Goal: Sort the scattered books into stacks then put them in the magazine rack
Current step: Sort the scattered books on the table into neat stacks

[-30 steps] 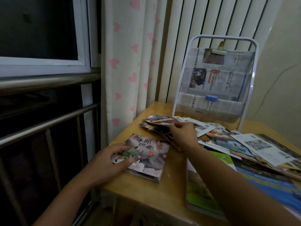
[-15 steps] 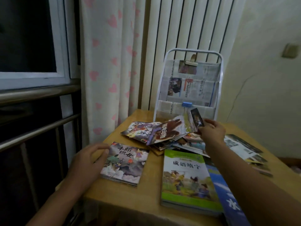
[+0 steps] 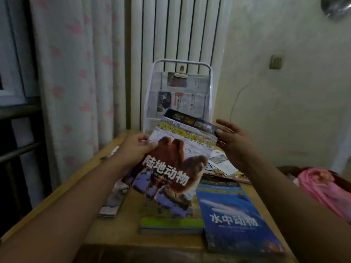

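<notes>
Head view: left hand (image 3: 133, 149) grips camel book (image 3: 171, 168) above table (image 3: 117, 224); right hand (image 3: 232, 141) spread loose beside it. Behind book, rack (image 3: 209, 88), partly hidden. Below it, blue book (image 3: 233, 215), green book (image 3: 171, 223). Curtain (image 3: 76, 73) left of rack.

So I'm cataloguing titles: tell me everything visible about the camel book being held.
The camel book is a thin glossy paperback: brown two-humped camel, white title 陆地动物, yellow text on top. It is lifted above the table, tilted. The left hand grips its left edge; the right hand, fingers spread, is at the upper right corner. Another dark-covered book shows behind it.
</notes>
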